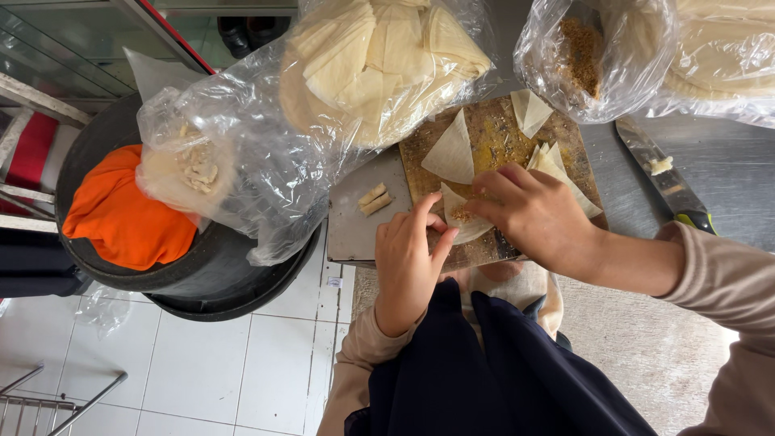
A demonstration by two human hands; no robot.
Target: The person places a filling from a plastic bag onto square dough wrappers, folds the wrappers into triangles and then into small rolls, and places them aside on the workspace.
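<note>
Two hands work one pastry triangle at the near edge of the wooden cutting board. Left hand pinches the near-left corner of the filled pastry sheet w/ thumb & fingertips closed on it, prob. to keep the fold from springing open. Right hand comes over from the right, fingers curled down onto the sheet, pressing it flat over a small heap of brown filling; whether it clamps or only presses, can't tell.

Spare cut triangles lie farther up the board, within reach. Two small rolled pieces sit just left of the board on the steel counter. Far left, clear plastic bag of stacked pastry sheets slumps partly over a black bin holding an orange cloth. Far right, another bag w/ brown crumb filling, mouth toward the board. Knife lies right of the board, blade away from the hands.
</note>
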